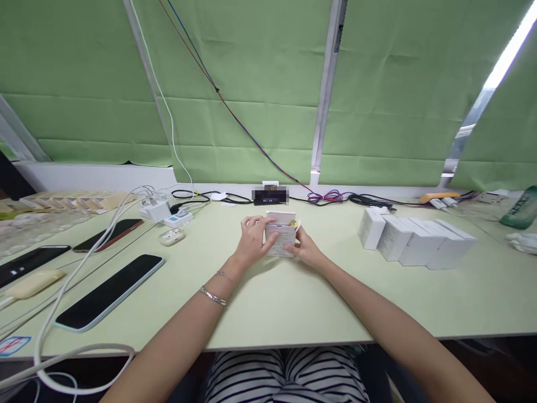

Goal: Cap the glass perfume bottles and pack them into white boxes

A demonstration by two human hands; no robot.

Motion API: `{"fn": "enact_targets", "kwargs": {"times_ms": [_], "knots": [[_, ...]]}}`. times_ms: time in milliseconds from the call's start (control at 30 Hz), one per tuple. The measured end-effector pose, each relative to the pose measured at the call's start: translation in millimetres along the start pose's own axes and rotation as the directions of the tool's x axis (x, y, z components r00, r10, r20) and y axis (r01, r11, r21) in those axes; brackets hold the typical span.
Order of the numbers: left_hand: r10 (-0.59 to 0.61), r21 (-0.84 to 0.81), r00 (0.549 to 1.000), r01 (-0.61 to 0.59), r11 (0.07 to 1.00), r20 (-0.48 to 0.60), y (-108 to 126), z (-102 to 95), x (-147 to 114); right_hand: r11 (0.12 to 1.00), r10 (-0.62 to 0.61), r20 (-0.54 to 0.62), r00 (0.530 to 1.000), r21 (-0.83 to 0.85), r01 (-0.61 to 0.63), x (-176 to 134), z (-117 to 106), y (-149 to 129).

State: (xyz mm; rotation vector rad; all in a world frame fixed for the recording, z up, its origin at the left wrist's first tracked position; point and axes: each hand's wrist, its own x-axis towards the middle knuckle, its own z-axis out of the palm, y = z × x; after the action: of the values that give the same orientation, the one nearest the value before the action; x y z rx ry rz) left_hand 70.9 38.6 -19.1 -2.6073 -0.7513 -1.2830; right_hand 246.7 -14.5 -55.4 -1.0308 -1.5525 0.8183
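Observation:
A small white carton (pixel 280 244) stands in the middle of the table between my two hands, its top flap lifted at the back. My left hand (pixel 253 240) grips it from the left, thumb on the front face and fingers at the top edge. My right hand (pixel 307 248) holds the lower right side, thumb on the front. Something yellow or gold (pixel 292 223) shows at the carton's open top right corner; I cannot make out what it is. The rest of the carton's inside is hidden.
To the right stands a row of several closed white cartons (pixel 413 240). On the left lie phones (pixel 113 291), an earbud case (pixel 172 237), a power strip (pixel 178 219) and looping white cables. A small digital clock (pixel 271 198) and dark cables line the back; a green bottle (pixel 520 208) is far right.

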Motion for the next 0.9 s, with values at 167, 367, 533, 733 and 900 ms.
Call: {"fn": "enact_targets", "kwargs": {"times_ms": [167,367,533,733,900], "knots": [[0.006,0.04,1.0,-0.007,0.999,0.006,0,1.4,0,0.972,-0.218,-0.163,0.962,-0.128,0.198,-1,9,-3],[0.027,0.023,1.0,-0.027,0.999,0.007,-1,2.3,-1,0.848,-0.449,-0.216,0.867,-0.408,0.338,-1,8,-10],[0.067,-0.014,0.998,-0.067,0.998,0.008,-3,1.8,-2,0.821,-0.446,-0.166,0.879,-0.467,0.329,-2,1,-19],[0.069,-0.048,0.998,-0.069,0.996,0.0,-4,2.7,-2,0.818,-0.407,-0.117,0.906,-0.488,0.304,1,-7,-22],[0.109,-0.044,0.994,-0.11,0.993,-0.031,-3,4.4,-3,0.756,-0.413,-0.031,0.91,-0.568,0.324,-1,-4,-26]]}}
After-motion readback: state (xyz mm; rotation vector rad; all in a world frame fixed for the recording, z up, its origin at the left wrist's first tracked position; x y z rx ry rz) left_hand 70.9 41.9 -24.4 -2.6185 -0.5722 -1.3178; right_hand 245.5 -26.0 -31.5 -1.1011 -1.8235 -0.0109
